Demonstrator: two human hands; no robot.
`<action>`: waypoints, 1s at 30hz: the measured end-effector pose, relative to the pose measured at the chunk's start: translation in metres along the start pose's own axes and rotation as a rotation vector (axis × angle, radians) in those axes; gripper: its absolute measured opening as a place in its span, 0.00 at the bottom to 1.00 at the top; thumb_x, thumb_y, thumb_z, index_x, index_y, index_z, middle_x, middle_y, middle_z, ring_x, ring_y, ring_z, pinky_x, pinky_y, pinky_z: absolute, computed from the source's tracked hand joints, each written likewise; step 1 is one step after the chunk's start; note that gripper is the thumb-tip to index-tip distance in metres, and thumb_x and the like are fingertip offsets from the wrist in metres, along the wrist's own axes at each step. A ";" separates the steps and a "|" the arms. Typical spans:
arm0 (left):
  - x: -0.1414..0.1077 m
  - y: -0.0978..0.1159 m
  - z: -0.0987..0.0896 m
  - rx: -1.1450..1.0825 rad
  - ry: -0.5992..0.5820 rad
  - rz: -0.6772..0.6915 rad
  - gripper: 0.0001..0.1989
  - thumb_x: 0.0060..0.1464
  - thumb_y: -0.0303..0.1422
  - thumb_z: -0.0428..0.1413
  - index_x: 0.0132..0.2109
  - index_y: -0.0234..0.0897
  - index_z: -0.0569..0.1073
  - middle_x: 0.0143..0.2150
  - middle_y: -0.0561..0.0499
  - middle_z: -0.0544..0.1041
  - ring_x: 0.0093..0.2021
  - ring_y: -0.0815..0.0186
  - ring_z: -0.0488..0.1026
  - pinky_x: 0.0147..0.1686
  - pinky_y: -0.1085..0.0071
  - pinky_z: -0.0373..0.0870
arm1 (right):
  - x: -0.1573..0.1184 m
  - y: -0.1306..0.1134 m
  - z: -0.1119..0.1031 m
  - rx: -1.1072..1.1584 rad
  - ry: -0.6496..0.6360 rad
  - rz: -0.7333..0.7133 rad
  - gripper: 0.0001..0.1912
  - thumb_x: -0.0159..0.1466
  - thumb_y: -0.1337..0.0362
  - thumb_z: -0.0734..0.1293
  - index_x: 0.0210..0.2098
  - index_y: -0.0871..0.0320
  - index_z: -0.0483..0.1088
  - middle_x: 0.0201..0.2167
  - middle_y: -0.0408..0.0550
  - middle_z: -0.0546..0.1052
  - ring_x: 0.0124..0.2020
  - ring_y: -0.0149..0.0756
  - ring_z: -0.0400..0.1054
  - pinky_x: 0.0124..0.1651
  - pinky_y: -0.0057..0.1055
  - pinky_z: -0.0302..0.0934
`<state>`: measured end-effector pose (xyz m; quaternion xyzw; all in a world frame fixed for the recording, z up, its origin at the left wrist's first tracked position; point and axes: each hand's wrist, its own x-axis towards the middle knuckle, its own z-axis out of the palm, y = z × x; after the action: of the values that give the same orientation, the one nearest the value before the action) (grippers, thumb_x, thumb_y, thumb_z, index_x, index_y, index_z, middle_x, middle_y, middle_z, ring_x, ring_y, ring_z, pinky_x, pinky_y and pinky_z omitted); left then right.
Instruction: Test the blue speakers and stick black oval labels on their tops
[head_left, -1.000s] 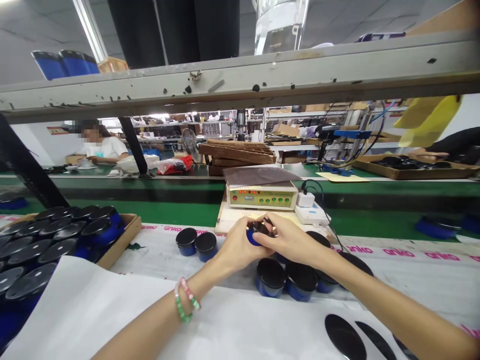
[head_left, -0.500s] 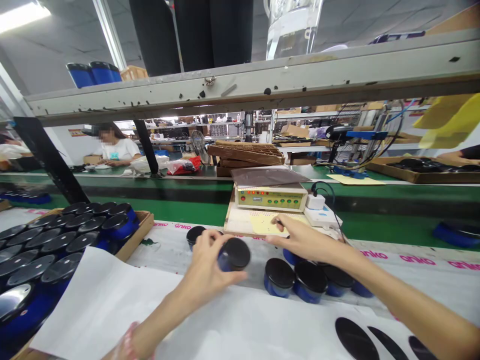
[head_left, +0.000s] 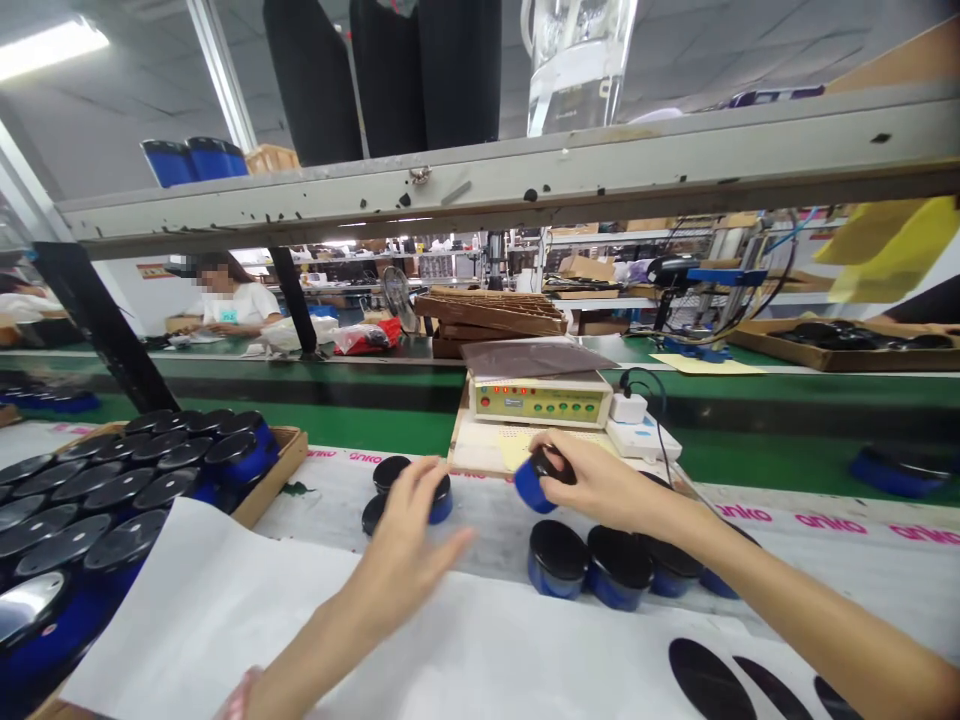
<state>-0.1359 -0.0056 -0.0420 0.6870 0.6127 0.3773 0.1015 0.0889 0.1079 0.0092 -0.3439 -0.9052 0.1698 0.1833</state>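
My right hand [head_left: 592, 485] grips a small round blue container with a black top [head_left: 534, 488], tilted and held above the white-covered bench. My left hand [head_left: 409, 530] is open, its thumb spread and blurred by motion. Close beside its fingers stand black-topped blue containers [head_left: 390, 473], one of them [head_left: 441, 500] partly behind the fingertips; contact there is unclear. Below my right hand, a row of the same containers [head_left: 559, 558] stands on the bench, partly hidden by my forearm. White paper [head_left: 487, 650] lies under both arms.
A cardboard tray [head_left: 289, 470] of black-topped blue containers fills the left side. Ahead sits a control box [head_left: 540, 398] with lit indicators, plus a white plug adapter [head_left: 630, 405]. A shelf [head_left: 480, 190] crosses overhead. Black ovals [head_left: 712, 680] lie front right. A co-worker [head_left: 229, 295] sits beyond the green belt.
My left hand held a black-topped container and is now empty, moved slightly left. My right hand, empty before, now grips a container; whether it is the same one I cannot tell.
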 end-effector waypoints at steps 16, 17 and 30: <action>0.004 0.039 0.029 -0.225 -0.016 0.062 0.39 0.47 0.30 0.61 0.64 0.41 0.54 0.58 0.45 0.67 0.56 0.56 0.66 0.55 0.60 0.63 | -0.007 -0.060 0.026 0.298 0.070 -0.028 0.12 0.58 0.62 0.61 0.25 0.54 0.51 0.23 0.38 0.61 0.26 0.30 0.55 0.28 0.28 0.52; 0.003 0.036 0.029 -0.184 -0.037 0.071 0.39 0.47 0.31 0.61 0.64 0.42 0.53 0.58 0.45 0.67 0.56 0.56 0.66 0.55 0.61 0.64 | -0.007 -0.056 0.023 0.306 0.036 -0.033 0.12 0.58 0.60 0.63 0.27 0.54 0.53 0.25 0.39 0.63 0.26 0.30 0.57 0.28 0.28 0.53; -0.003 -0.031 0.002 0.372 -0.026 0.088 0.27 0.44 0.31 0.59 0.54 0.41 0.67 0.64 0.40 0.57 0.66 0.41 0.44 0.58 0.40 0.45 | -0.094 0.085 -0.129 -0.308 0.797 0.403 0.17 0.61 0.47 0.59 0.28 0.50 0.50 0.29 0.47 0.68 0.27 0.40 0.61 0.32 0.38 0.51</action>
<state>-0.1578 -0.0008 -0.0636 0.7246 0.6400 0.2529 -0.0360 0.2599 0.1270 0.0651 -0.5744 -0.6941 -0.0792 0.4266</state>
